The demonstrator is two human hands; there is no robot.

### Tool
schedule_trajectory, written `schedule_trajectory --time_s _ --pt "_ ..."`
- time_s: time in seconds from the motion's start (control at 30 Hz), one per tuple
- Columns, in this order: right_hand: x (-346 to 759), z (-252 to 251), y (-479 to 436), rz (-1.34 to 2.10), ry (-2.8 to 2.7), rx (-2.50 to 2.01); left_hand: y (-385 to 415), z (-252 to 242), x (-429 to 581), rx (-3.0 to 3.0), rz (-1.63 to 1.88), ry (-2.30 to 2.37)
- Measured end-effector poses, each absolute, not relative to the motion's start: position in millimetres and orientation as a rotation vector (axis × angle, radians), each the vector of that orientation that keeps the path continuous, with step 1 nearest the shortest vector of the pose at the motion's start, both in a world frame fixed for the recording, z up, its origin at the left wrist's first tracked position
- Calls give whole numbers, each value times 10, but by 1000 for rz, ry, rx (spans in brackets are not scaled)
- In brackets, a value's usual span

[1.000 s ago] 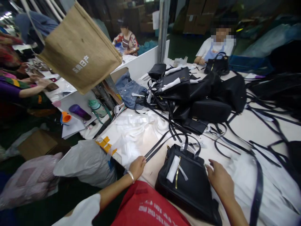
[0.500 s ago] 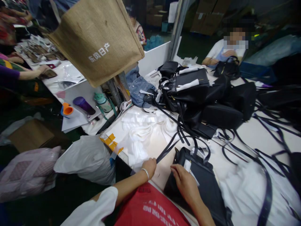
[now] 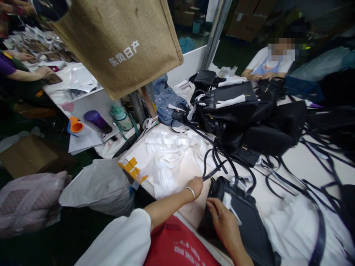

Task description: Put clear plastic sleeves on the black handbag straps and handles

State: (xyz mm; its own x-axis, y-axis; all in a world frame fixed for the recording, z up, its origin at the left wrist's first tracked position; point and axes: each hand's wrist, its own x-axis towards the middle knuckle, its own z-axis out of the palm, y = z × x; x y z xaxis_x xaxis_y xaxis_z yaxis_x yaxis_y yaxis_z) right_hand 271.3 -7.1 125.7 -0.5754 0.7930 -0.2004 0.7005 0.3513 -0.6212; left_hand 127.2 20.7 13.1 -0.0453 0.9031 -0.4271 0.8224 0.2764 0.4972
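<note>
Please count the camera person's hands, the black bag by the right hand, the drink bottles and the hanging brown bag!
Left hand and right hand: 2
Black bag by right hand: 1
Purple bottle and green bottle: 2
Brown bag: 1
Total: 6

Left grip clenched, right grip loosely curled

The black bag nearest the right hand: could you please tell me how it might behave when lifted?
The black bag lies broad face up, so it seems unlikely to roll. Its fairly straight edges suggest a body that mostly holds its shape. Its handles keep curved loops, so they are probably springy rather than limp.
</note>
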Motion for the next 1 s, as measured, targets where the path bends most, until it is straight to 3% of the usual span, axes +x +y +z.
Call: schedule_trajectory --time_s 0.2,0.33,0.4,0.5,0.7,0.83,1.0 --pt "2444 1282 -113 1116 -2377 -1454 408 218 1121 1531 407 1836" --pt "2373 1376 -141 1432 -2076 -1506 -189 284 441 1511 574 1961" --pt "2328 1447 -155 1600 -1893 -1482 -576 294 6 1454 667 2283" --pt "2197 1514 -164 1756 -1796 -1422 -982 271 -509 1419 416 2551" --pt "1897 1490 -205 1903 -1774 -1259 -1063 280 -848 1325 -111 2540" --pt "1916 1568 -286 2045 -1622 -1188 -986 417 -824 1322 -63 2551" --pt "2197 1553 -359 1754 -1655 -1400 -833 373 -851 1454 101 2523"
